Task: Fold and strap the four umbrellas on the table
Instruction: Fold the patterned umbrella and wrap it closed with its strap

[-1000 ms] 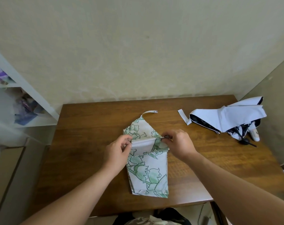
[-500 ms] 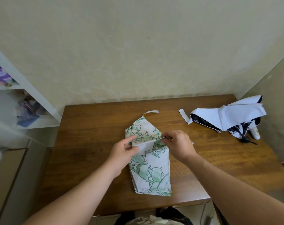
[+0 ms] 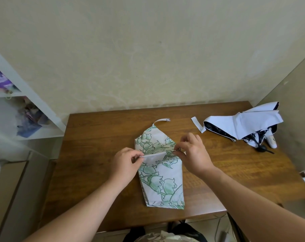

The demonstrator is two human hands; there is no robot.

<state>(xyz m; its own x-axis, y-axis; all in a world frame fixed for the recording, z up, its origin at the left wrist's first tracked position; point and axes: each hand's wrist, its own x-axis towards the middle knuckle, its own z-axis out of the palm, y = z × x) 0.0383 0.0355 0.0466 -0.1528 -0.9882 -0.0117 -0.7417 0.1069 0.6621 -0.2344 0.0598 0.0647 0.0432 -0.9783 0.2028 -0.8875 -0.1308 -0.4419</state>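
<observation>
While both hands' fingers pinch its fold, the green-flowered umbrella [image 3: 161, 179] lies flat.

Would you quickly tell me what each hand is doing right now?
Left hand: pinches a fold of the floral umbrella.
Right hand: pinches the same fold's other end.

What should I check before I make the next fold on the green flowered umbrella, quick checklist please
1. Left hand pinches the fold's left end: ok.
2. Right hand pinches the fold's right end: ok.
3. Green flowered umbrella lies flat on the table: ok.
4. Strap lies free past the far tip, snap showing: ok.
5. White umbrella lies apart at the right, out of the way: ok.
6. Ribs lined up inside the cloth: cannot tell.
</observation>
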